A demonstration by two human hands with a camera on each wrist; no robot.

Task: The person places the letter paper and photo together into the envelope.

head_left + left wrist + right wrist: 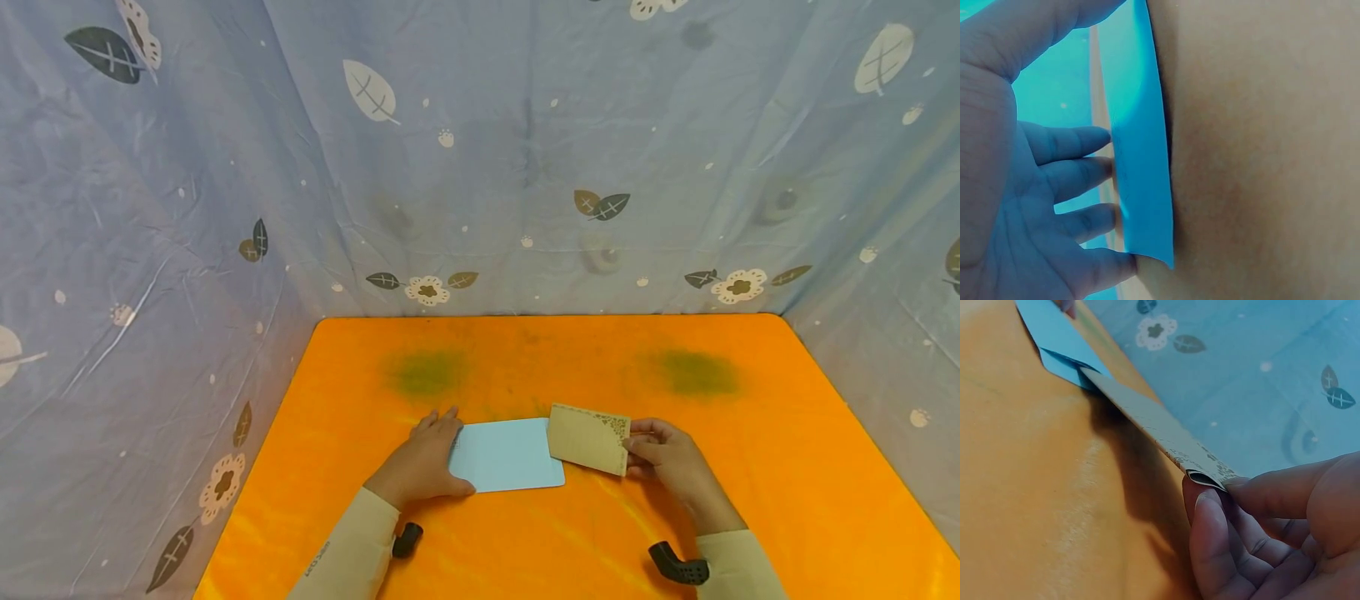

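Observation:
A light blue envelope-like piece [506, 454] lies on the orange table. My left hand [427, 458] rests at its left end, thumb by the near edge and fingers spread toward the far corner. In the left wrist view, fairly straight fingers [1079, 172] touch the blue edge. My right hand [667, 458] pinches the right end of a tan paper card [588, 439] with a brown floral corner. The card is raised at a slant, its left end overlapping the blue piece's right edge. In the right wrist view, a curved gap shows between the card's layers at the pinched end.
The orange tabletop [540, 358] has two dark greenish patches toward the back. Blue curtains [480, 167] with leaf and flower prints stand behind and at both sides. A black curved fitting [678, 567] sits by the right sleeve, and a black piece [407, 540] by the left.

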